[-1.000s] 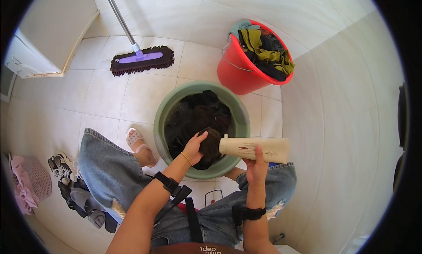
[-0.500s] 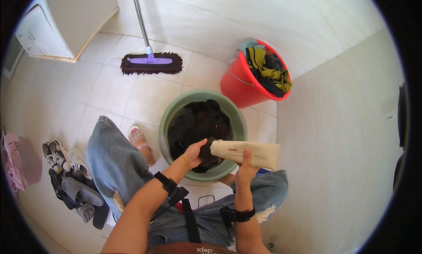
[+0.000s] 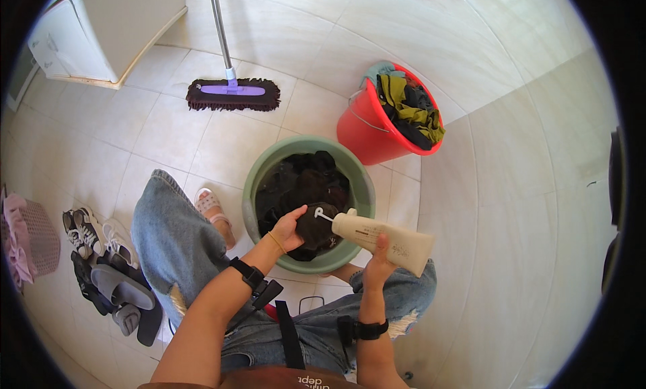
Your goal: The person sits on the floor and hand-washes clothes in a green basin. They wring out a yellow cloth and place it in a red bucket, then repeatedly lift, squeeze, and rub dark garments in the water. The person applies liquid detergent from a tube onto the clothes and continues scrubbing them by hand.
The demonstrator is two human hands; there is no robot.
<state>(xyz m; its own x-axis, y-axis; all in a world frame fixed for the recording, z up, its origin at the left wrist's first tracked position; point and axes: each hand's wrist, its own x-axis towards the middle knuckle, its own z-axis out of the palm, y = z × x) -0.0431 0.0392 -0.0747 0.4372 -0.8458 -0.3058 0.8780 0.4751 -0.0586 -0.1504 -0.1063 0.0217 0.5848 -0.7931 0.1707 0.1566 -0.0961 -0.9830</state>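
My left hand [image 3: 289, 231] is closed on a dark cloth [image 3: 315, 230], stretching part of it flat over the green basin [image 3: 248, 194]. A cream-coloured squeeze tube [image 3: 404, 246] is gripped in my right hand [image 3: 379, 268], tilted so that its mouth points left at the cloth. White paste [image 3: 319, 213] runs from the tube's mouth onto the dark fabric. More dark clothes [image 3: 311, 175] lie wet in the basin beneath, which stands on the floor between my knees.
A red bucket [image 3: 363, 126] heaped with clothes stands just beyond the basin. A flat mop [image 3: 233, 93] leans behind, beside a white cabinet [image 3: 74, 39]. Several shoes and slippers [image 3: 121, 286] and a pink basket [image 3: 47, 237] are at the left.
White paste now shows on the dark cloth. The tube's mouth has drawn slightly right, away from the cloth, and its base has tipped lower. My left hand has shifted slightly left.
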